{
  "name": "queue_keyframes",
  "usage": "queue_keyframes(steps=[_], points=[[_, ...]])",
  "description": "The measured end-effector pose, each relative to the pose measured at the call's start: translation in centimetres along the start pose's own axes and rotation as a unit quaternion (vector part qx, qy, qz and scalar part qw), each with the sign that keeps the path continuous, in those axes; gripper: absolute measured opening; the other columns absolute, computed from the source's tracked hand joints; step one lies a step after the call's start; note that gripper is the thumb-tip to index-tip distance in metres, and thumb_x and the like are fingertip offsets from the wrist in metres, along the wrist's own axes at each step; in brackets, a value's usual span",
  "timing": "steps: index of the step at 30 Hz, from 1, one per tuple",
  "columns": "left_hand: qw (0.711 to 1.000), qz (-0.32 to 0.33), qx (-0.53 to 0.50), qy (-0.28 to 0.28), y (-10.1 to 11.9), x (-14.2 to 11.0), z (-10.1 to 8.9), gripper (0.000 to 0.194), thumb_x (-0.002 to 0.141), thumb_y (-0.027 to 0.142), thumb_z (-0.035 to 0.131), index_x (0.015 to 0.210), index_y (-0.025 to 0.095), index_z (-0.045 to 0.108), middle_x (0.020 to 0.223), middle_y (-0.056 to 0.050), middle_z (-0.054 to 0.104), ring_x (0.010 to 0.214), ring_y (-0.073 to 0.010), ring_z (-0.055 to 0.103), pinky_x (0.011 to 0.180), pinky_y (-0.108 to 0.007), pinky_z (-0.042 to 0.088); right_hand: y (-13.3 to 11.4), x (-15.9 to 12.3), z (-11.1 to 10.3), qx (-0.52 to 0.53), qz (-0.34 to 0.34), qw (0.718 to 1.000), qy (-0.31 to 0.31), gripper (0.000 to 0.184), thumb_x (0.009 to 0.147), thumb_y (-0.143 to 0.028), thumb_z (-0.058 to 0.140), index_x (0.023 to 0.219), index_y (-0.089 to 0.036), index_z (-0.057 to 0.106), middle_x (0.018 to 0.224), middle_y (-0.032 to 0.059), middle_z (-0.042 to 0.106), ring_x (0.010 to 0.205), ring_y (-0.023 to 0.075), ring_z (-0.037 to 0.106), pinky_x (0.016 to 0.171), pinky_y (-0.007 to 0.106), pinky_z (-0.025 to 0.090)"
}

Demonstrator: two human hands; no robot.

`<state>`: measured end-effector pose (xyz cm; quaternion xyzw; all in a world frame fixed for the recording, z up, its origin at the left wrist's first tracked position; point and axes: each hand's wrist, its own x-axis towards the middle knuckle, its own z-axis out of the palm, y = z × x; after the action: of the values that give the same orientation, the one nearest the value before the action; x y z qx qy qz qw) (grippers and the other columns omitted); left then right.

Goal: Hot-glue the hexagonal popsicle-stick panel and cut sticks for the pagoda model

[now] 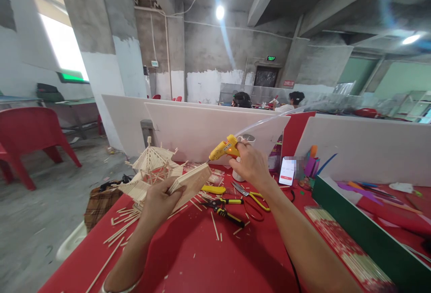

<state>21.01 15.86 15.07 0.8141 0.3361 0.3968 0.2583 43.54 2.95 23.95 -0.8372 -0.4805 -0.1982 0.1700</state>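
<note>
My left hand (161, 201) grips a flat panel of pale wooden sticks (193, 183), tilted above the red table. In my right hand (251, 165) is a yellow hot glue gun (224, 148), fingers wrapped round its handle. Its nozzle points down at the panel's upper right corner; I cannot tell whether it touches. A long clear glue stick (266, 121) sticks out from the gun's back. Left of the panel stands a pagoda-like stick model (151, 162) with a sloping roof. Below the gun lie black-and-yellow pliers (225, 212) and scissors (251, 194) with yellow handles.
Loose sticks (117, 225) are scattered over the red table (202, 261). A phone (286, 171) stands upright at the back. At right are bagged sticks (346, 243) and a green divider (370, 234). White partition boards (215, 126) close off the far side; people sit beyond.
</note>
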Motion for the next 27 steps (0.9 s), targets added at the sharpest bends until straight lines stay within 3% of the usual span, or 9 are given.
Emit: queue_keyframes(steps=[11,27], points=[[1.000,-0.001,0.001,-0.001,0.30,-0.04,0.02,0.032,0.075,0.042,0.061,0.056,0.018,0.051,0.050,0.007,0.034,0.050,-0.0092,0.031,0.047,-0.021,0.025,0.30,-0.38,-0.28,-0.005,-0.008,1.000,0.006,0.042,0.086,-0.029,0.057,0.127,-0.020,0.061,0.129,0.0119,0.062,0.102,0.0251,0.065,0.083,0.031,0.048],[1.000,0.006,-0.004,-0.001,-0.07,0.13,0.06,0.030,0.076,0.042,0.060,0.060,0.017,0.059,0.052,0.006,0.039,0.050,-0.0100,0.034,0.047,-0.022,0.026,0.44,-0.57,-0.37,-0.011,-0.004,1.000,-0.001,0.041,0.086,-0.029,0.056,0.126,-0.021,0.061,0.127,0.0112,0.064,0.101,0.0243,0.065,0.080,0.030,0.047]])
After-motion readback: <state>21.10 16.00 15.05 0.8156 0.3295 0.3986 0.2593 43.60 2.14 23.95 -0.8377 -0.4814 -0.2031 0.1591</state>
